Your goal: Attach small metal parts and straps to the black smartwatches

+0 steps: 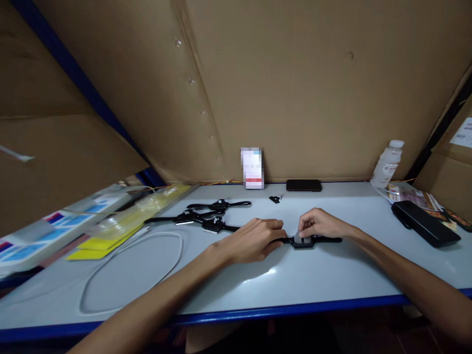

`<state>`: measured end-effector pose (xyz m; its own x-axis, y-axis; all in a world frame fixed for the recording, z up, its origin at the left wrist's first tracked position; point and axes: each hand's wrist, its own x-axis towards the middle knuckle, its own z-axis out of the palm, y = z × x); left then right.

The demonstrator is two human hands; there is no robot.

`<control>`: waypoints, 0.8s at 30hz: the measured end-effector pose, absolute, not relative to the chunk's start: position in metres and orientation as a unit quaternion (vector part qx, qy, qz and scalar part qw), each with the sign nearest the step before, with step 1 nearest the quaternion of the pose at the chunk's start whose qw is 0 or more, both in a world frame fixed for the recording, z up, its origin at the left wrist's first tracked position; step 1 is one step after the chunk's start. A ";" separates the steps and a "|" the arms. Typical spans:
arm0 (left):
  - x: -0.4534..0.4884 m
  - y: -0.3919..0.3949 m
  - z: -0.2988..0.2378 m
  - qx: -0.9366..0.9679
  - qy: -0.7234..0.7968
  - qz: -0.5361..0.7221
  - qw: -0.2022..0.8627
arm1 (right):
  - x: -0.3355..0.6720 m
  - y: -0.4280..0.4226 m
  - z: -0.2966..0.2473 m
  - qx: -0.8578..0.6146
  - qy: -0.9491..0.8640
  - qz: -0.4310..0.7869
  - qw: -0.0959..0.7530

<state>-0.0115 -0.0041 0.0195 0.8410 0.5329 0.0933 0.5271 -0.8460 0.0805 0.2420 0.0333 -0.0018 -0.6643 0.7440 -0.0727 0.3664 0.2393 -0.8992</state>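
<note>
A black spokeshave [304, 244] lies at the middle of the table with its handles pointing left and right. My left hand [254, 239] is closed around its left handle. Above the spokeshave's body, my right hand [317, 223] pinches a small flat grey metal blade [298, 238], which stands against the body. Whether the blade is seated there I cannot tell. Several more black spokeshaves [217, 224] lie in a loose group beyond my left hand. A small black part with a screw [275, 199] rests farther back.
A lit phone [252, 169] leans on the cardboard wall, beside a dark phone [304, 185] lying flat. At right are a bottle [387, 164] and a black case [424, 226]. A white cable [180, 246], yellow sheets [92, 250] and boxes [62, 228] occupy the left.
</note>
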 end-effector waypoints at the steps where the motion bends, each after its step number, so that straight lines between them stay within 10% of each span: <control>1: -0.012 -0.004 0.020 0.959 0.277 0.055 0.026 | 0.242 0.033 -0.002 -0.364 -0.764 0.498 0.190; 14: -0.011 -0.003 0.019 0.959 0.278 0.047 0.025 | 0.245 0.035 -0.003 -0.363 -0.790 0.466 0.163; 24: -0.011 -0.004 0.020 0.960 0.277 0.041 0.016 | 0.192 0.106 0.017 -0.512 -0.825 0.138 0.194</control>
